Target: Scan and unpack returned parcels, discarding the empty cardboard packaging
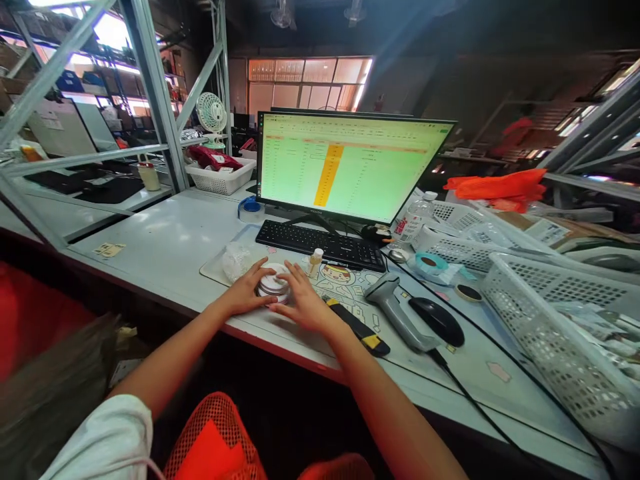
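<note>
Both of my hands rest on a small round white container that sits on a printed desk mat near the desk's front edge. My left hand cups its left side, and my right hand covers its right side with the fingers spread. A crumpled clear plastic bag lies just left of the container. Behind it stands a tiny bottle with a pale cap, in front of a black keyboard.
A monitor shows a green spreadsheet. A grey barcode scanner, a black mouse and a black-and-yellow cutter lie to the right. White mesh baskets crowd the right side; metal shelving stands left. A tape roll sits by the monitor.
</note>
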A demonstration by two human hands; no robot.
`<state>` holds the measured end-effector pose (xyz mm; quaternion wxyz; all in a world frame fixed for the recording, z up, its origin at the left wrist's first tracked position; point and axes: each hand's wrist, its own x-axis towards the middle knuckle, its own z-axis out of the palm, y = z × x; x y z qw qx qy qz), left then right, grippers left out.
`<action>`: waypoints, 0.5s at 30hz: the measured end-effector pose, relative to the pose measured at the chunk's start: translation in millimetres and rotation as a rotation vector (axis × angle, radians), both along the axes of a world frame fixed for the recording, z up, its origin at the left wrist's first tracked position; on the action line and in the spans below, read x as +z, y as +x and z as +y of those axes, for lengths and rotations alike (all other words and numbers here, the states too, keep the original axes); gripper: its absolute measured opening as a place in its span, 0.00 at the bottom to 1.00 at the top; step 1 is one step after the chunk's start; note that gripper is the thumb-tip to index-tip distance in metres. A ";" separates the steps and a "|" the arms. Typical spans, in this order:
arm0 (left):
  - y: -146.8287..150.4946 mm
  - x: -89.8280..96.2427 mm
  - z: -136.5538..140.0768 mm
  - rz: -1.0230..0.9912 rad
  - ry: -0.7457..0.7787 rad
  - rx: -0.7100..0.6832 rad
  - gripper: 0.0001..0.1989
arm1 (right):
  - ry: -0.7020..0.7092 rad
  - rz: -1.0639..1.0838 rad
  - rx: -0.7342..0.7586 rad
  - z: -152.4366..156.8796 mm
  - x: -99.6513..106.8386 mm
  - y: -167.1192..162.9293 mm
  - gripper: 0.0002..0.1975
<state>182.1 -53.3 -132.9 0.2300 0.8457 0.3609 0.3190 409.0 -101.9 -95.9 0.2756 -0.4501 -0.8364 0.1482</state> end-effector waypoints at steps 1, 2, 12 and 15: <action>-0.1 0.3 -1.0 0.002 0.011 -0.002 0.31 | 0.063 0.032 -0.045 -7.9 7.1 10.8 0.33; 0.1 0.7 -1.8 0.003 0.022 -0.008 0.30 | 0.125 0.056 -0.113 -16.2 14.2 26.0 0.31; 1.9 0.1 -3.9 -0.037 0.032 -0.072 0.30 | -0.221 -0.433 -1.046 -72.8 9.2 190.6 0.36; 0.5 -1.5 -2.4 -0.038 0.028 -0.087 0.28 | -0.260 -0.550 -1.017 -68.3 -0.1 180.4 0.36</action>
